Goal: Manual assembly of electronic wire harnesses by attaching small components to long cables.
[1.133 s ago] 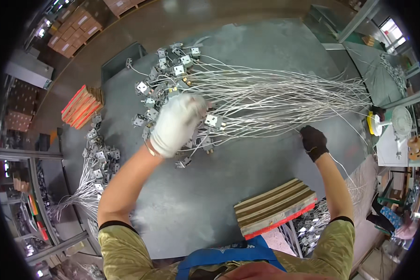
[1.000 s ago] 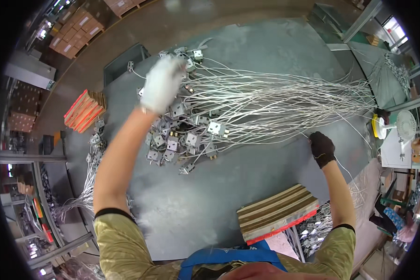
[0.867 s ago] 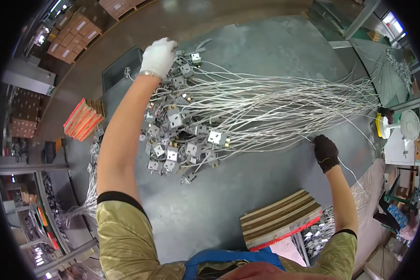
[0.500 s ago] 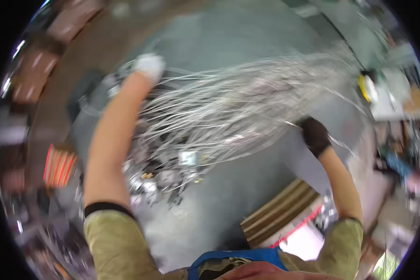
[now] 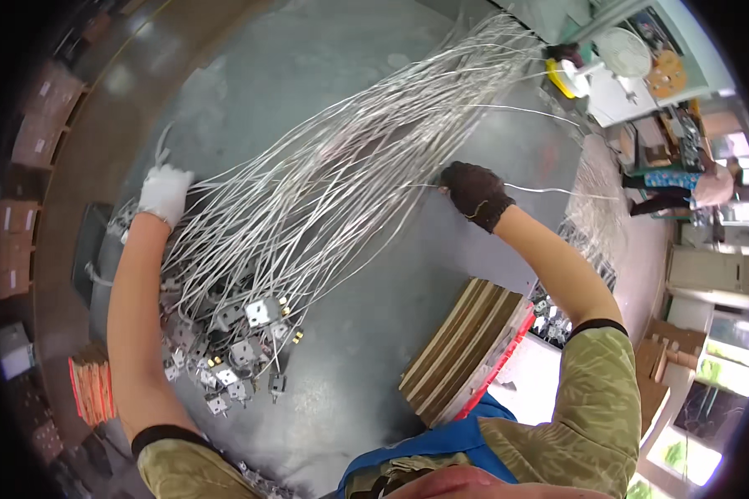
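Observation:
A long bundle of thin white cables [image 5: 341, 158] stretches diagonally over the grey table [image 5: 333, 366]. Small metal-cased parts [image 5: 245, 349] lie heaped at its near left end. My left hand [image 5: 165, 193], in a white glove, is closed beside the far left of the bundle, next to a few more parts; whatever it grips is hidden. My right hand [image 5: 474, 193] wears a dark brown glove and is closed around a single white cable [image 5: 549, 190]. That cable shows on both sides of the fist, to the right of the main bundle.
A stack of wooden strips [image 5: 462, 353] with a red edge lies near me, right of centre. Beyond the far right table corner are a yellow-and-white object [image 5: 562, 79] and a tape roll [image 5: 624, 51]. Another person [image 5: 699, 185] is farther right. Cartons [image 5: 37, 116] line the left.
The view has turned and become sharper. Both hands appear farther left in the picture; the right one has also risen and keeps its grip on a cable.

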A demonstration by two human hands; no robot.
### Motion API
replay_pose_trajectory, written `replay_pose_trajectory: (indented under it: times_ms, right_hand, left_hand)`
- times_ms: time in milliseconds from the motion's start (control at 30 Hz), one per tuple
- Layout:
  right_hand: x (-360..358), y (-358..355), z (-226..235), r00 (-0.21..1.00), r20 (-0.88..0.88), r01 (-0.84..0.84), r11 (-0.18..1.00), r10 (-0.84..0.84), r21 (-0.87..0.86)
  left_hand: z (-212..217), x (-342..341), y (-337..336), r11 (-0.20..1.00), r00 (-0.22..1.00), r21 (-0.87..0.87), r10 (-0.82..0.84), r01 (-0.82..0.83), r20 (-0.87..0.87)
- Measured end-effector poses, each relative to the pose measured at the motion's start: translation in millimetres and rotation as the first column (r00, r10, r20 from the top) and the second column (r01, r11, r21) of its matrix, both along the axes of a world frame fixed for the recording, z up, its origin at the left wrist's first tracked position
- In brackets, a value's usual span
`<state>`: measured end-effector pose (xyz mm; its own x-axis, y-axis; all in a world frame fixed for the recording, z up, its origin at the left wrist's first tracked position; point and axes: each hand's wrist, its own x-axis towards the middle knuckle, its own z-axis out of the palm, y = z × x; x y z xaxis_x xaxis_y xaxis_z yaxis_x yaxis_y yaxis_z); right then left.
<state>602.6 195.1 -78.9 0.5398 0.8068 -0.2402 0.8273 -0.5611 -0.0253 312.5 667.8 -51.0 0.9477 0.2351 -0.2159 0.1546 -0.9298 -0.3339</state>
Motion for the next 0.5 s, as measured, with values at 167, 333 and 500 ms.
replay_pose_trajectory:
  times_ms: [167, 333, 500]
  right_hand:
    - [2.6, 1.6, -4.5, 0.999, -0.006, -0.039, 0.999, 0.039, 0.003]
    - [5.5, -4.8, -6.3, 0.997, -0.025, -0.064, 0.99, 0.068, 0.123]
    - [7.9, -5.9, -13.1, 0.998, -0.003, -0.064, 0.991, 0.064, 0.116]
  left_hand:
    - [-4.2, 6.2, -1.2, 0.981, 0.939, 0.141, 0.173, -0.136, -0.298]
    - [-16.1, 2.4, 0.1, 0.991, 0.987, 0.057, 0.123, -0.117, -0.106]
    - [-10.6, 10.0, -3.1, 0.995, 0.991, 0.026, 0.095, -0.093, -0.096]
